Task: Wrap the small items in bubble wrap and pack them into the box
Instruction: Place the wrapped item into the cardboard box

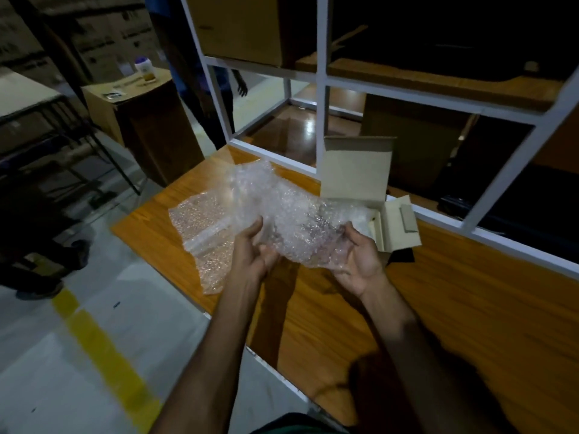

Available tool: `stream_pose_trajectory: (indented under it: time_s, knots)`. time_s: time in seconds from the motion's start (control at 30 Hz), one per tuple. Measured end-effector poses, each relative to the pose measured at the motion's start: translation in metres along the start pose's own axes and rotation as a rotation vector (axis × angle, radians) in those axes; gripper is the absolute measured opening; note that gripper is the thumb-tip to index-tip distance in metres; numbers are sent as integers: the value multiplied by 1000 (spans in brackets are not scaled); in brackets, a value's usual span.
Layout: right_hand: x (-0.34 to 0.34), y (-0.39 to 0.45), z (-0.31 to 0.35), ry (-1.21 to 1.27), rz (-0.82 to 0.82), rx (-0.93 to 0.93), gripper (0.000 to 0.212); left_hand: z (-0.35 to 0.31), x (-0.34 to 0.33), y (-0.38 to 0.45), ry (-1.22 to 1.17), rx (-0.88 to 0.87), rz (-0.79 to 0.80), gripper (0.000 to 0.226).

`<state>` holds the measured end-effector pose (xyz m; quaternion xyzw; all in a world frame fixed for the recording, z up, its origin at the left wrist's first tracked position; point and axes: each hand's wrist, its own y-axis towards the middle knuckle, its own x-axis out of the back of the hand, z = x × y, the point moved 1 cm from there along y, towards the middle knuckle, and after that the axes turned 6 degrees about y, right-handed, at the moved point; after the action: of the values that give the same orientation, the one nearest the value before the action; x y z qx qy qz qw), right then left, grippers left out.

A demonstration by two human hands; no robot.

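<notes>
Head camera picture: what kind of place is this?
Probably a warehouse or packing area: stacked cartons at the back, a yellow line painted on the floor, and a small open box on a wooden table.

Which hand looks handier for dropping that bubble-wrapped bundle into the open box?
Probably the right hand: it holds the bubble wrap bundle on the side next to the open box, while the left hand is farther away.

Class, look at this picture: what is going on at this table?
A person holds a bundle of bubble wrap above a wooden table, the left hand and right hand gripping it from either side. Whether anything is inside cannot be seen. An open cardboard box stands behind, lid up.
</notes>
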<state>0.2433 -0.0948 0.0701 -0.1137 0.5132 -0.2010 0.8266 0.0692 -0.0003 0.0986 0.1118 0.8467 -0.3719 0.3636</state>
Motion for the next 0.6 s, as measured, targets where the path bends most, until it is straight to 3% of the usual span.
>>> stream_pose_trajectory:
  time_s: [0.13, 0.23, 0.33, 0.43, 0.6]
  knots:
    - [26, -13, 2, -183, -134, 172, 38, -29, 1, 10, 274, -280, -244, 73]
    - [42, -25, -2, -313, -194, 263, 28, -34, -1, 6, 396, -368, -207, 76]
    - [62, -38, -10, -484, -151, 297, 56, -33, 11, 7, 547, -432, -134, 81]
    - [85, -47, -15, -689, -263, 313, 31, -27, 27, 8, 634, -492, -40, 80]
    - [123, -65, -14, -811, -424, 292, 30, -12, 48, -6, 614, -504, -158, 67]
